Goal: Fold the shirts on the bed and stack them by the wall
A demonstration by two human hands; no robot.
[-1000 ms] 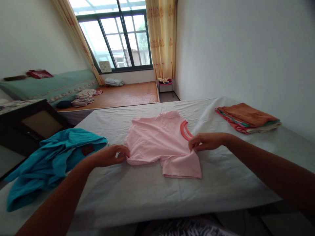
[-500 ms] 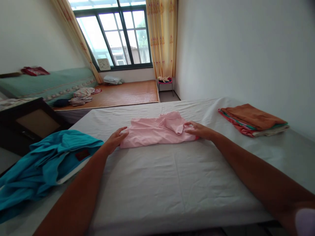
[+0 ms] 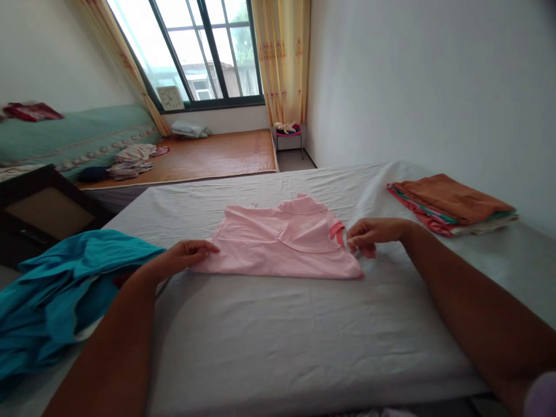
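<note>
Pink shirt point(image 3: 264, 252) lies between both hands' fingers, near edge now straighter, so the near-side fold looks about settled; left hand point(image 3: 182, 258) rests extended fingers on the cloth, right hand's point(image 3: 376, 231) curl narrow beside the collar point(image 3: 337, 231), grips unclear.

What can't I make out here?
All in the head view:
Pale pink cloth shirt: underside hidden by its upper layer.
Turquoise cloth garment: cut off by left edge, partly behind left forearm.
Orange-brown folded cloth stack: the top piece hides most below.
Square pale clock: too small to read.
</note>
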